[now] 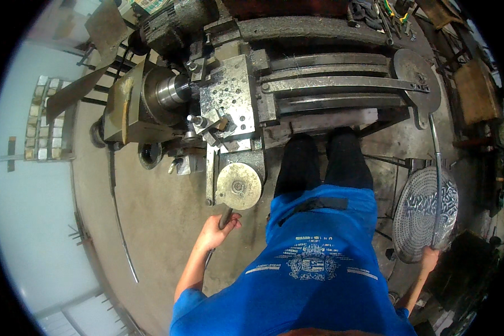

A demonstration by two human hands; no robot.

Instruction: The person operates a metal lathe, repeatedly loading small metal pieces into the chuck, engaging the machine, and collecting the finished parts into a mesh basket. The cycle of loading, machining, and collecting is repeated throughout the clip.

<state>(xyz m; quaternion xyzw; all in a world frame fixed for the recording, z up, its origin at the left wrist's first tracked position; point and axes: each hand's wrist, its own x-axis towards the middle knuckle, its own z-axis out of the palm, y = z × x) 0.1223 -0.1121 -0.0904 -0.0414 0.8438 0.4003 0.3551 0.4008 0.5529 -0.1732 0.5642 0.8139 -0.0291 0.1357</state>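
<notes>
My left hand (214,231) is closed around a short dark lever handle (226,217), which slants down from a round metal disc (239,186) at the front of a lathe-like machine. Far to the right, my right hand (429,257) grips the lower end of a long metal lever (438,185). That lever runs up to a larger round plate (417,73) at the right end of the machine's rails. The cross slide (227,92), wet and speckled with chips, carries clamped tool holders. Left of it is the shiny spindle nose (172,91).
A perforated round tray (414,224) with many small metal pieces stands behind the long lever. Flat link bars (336,84) span the rails. At left a thin rod (120,229) hangs toward the floor. A motor (176,28) and tools (389,22) are at the back.
</notes>
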